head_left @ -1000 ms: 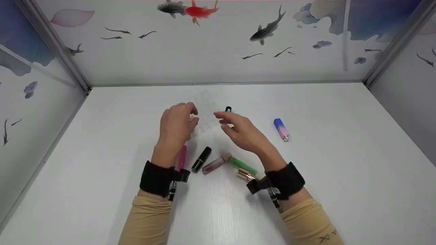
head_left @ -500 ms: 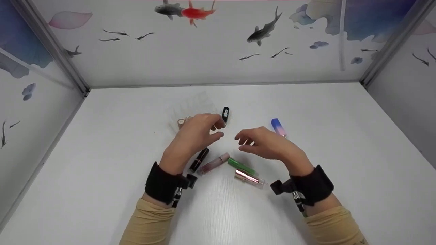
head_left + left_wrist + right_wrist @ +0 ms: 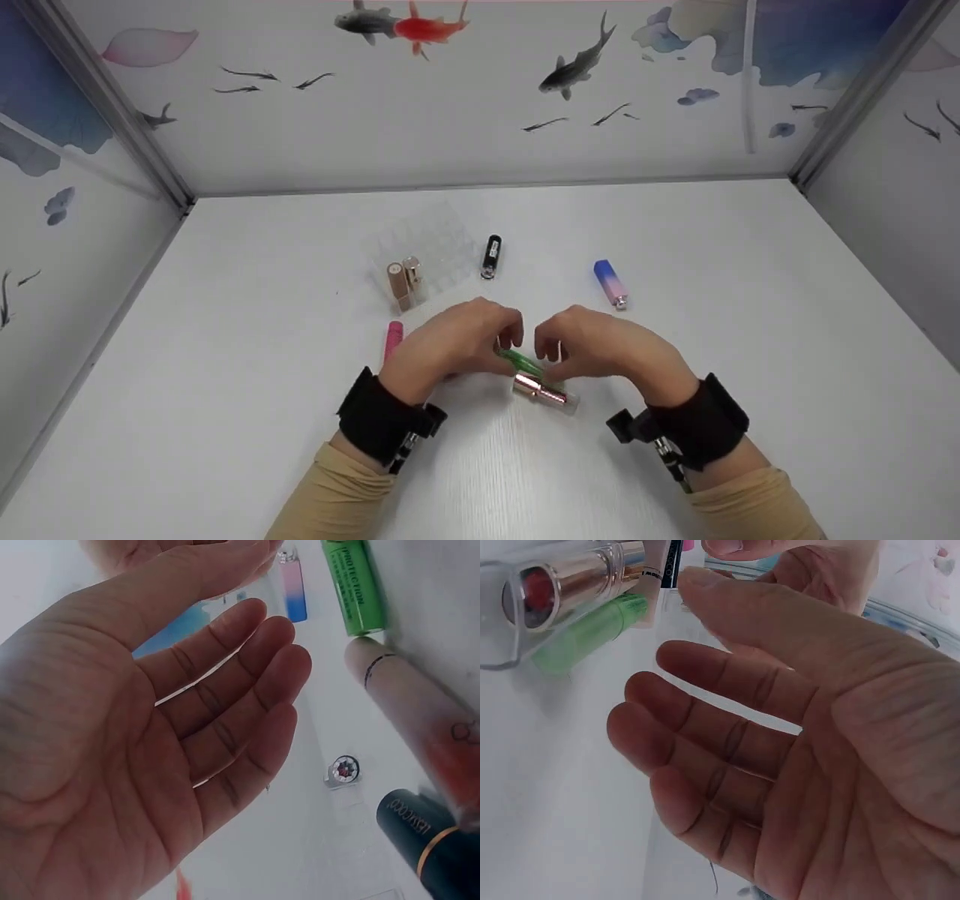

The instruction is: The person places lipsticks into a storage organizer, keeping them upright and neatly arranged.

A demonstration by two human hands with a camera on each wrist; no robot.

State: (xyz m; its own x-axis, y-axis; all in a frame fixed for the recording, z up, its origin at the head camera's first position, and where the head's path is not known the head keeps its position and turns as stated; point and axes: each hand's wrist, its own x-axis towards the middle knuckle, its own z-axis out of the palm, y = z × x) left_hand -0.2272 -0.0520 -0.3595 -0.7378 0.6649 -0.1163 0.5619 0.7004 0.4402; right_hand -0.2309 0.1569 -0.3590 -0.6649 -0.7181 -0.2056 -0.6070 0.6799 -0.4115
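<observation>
My left hand point(image 3: 469, 339) hovers near the left end of a green lip balm tube point(image 3: 523, 363), fingers loosely bent, holding nothing. Facing it, my right hand point(image 3: 609, 343) is over the tube's other end, also without anything in its grasp. In front of the tube lies a rose-gold lipstick point(image 3: 541, 391) with a clear cap; its red tip shows in the right wrist view. Beneath the left hand, a lip gloss tube point(image 3: 420, 724) and a black lipstick point(image 3: 431, 840) appear in the left wrist view. A pink tube point(image 3: 393, 337) lies partly covered by that hand.
Behind the hands stands a clear compartment organizer point(image 3: 442, 240), with a brown lipstick point(image 3: 397, 281) and a gold lipstick point(image 3: 412, 271) upright in its front-left part. A black tube point(image 3: 491, 256) lies beside it. Further right is a blue-pink lipstick point(image 3: 611, 285). Printed panels border the table.
Both hands have come from around the organizer toward the person and to the right, over the green tube. The brown and gold lipsticks in the organizer, previously behind the left hand, now show.
</observation>
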